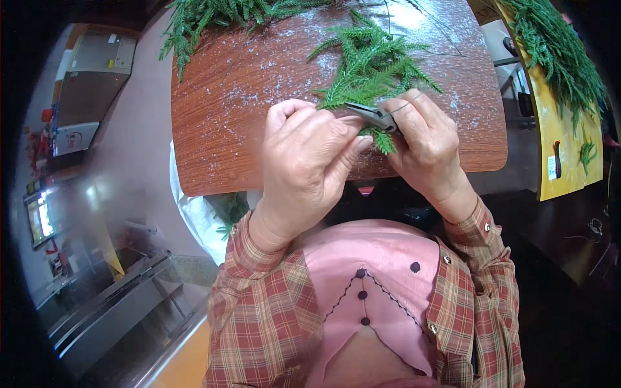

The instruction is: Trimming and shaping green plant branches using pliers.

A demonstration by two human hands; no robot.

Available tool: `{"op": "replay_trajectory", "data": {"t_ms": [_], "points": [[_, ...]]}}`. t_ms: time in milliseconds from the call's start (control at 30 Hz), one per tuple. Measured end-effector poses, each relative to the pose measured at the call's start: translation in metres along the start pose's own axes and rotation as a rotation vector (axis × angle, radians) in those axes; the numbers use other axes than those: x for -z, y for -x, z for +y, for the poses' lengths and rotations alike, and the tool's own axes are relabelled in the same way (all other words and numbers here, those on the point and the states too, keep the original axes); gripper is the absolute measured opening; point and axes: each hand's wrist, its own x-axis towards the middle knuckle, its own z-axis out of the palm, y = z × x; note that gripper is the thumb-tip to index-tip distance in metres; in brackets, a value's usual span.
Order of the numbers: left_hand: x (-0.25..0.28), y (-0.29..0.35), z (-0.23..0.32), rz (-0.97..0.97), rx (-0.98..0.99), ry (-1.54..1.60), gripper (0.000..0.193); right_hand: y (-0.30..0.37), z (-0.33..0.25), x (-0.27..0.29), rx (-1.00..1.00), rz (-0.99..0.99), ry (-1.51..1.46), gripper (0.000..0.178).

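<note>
Pliers (370, 114), within the right hand (425, 134), fingers curled round; conifer-like sprig (387, 141), pinched by fingers of the left hand (307, 158) beside the pliers, skin best kept clear.

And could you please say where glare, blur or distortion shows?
In the head view, glare whitens the brown tabletop near its far edge; haze smears the left background; the yellow board curves near the dark rim; the pliers look fairly sharp.
</note>
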Motion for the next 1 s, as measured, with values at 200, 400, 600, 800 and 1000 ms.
{"op": "replay_trajectory", "data": {"t_ms": [200,400,600,800,1000], "points": [[-0.002,0.000,-0.002,-0.006,0.023,-0.018,0.011,-0.002,0.010,-0.002,-0.043,-0.095,-0.109,0.024],[-0.006,-0.001,-0.010,0.032,0.116,0.059,0.010,-0.006,0.007,-0.003,-0.075,-0.113,-0.071,0.021],[-0.007,0.005,-0.017,0.109,0.141,-0.025,0.011,-0.006,0.003,0.011,-0.175,-0.200,-0.124,0.021],[-0.006,0.010,-0.026,0.205,0.212,0.017,0.015,0.011,0.013,0.052,-0.195,-0.111,-0.141,0.012],[-0.006,0.010,-0.018,0.136,0.173,-0.026,0.012,-0.025,0.014,0.026,0.118,0.152,-0.092,0.030]]}}
